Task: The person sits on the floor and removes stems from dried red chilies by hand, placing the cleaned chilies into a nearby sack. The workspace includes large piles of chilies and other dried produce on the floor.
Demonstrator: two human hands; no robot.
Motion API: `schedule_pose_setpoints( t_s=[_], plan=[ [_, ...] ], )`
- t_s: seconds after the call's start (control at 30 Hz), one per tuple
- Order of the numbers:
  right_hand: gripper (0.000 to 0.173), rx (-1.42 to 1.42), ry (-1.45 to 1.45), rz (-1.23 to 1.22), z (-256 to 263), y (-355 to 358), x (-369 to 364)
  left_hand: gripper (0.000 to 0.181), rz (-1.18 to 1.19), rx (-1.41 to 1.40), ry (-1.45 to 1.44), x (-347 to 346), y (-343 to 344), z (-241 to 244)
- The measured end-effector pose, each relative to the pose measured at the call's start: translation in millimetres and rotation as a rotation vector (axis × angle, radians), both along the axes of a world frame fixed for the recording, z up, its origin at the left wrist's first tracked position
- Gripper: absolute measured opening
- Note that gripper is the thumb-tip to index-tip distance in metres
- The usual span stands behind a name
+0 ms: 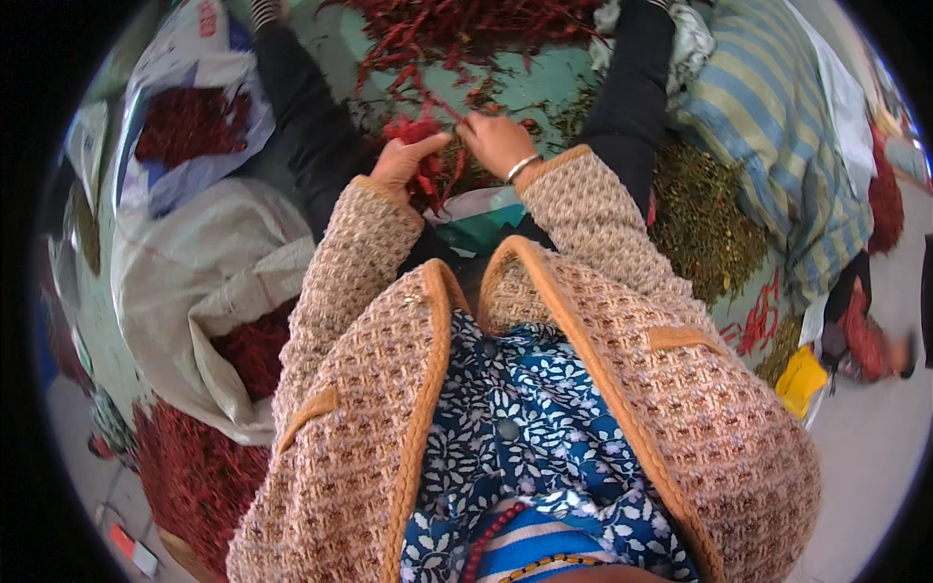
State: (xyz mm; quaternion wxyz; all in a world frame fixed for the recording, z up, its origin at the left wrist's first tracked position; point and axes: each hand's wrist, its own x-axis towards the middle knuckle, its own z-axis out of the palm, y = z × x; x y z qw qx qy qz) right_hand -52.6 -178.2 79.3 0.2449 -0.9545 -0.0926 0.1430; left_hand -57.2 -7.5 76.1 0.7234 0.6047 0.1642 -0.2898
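Note:
My left hand (399, 162) is closed around a loose bunch of dried red chillies (417, 131), with several long pods hanging below the fingers. Close beside it, my right hand (500, 146) pinches the end of a long red chilli (446, 107) between thumb and fingertips. This pod stretches up and left, towards others above the bunch. A metal bangle (523, 166) circles my right wrist. Beyond both hands, between my outstretched legs, lies a large heap of dried red chillies (474, 29). Stems and broken bits (485, 95) are scattered over the green floor sheet (543, 73) nearer to me.
At left, an opened white woven sack (211, 211) and a plastic bag (248, 73) hold chillies; another chilli heap (197, 481) lies below. At right, a stem pile (707, 218) adjoins a striped blue-and-tan sack (773, 124). Another person (864, 328) is at far right.

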Motion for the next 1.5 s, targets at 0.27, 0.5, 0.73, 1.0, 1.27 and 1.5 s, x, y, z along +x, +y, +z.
schedule_pose_setpoints(
  t_s=[0.27, 0.5, 0.73, 1.0, 1.27, 1.5],
  plan=[
    [0.04, 0.64, 0.245, -0.009, 15, -7, -10, 0.017, 0.416, -0.068, -0.096, -17, -5, 21],
    [0.027, 0.807, 0.57, -0.056, 7, -6, -16, 0.021, 0.427, -0.194, -0.145, -27, 6, 35],
    [0.025, 0.91, 0.346, 0.077, -7, 6, -23, 0.022, 0.621, -0.157, -0.138, -25, -12, 20],
    [0.031, 0.27, 0.122, -0.262, -11, -22, 32, 0.019, 0.229, -0.433, -0.017, -64, 12, 98],
    [0.039, -0.114, -0.017, 0.122, -15, -13, 55, 0.078, -0.32, 1.357, -0.176, -187, 229, 82],
    [0.042, -0.373, 0.146, 0.215, -23, 71, 110, 0.085, -0.64, 1.522, 0.293, -220, 271, 74]
  ],
)
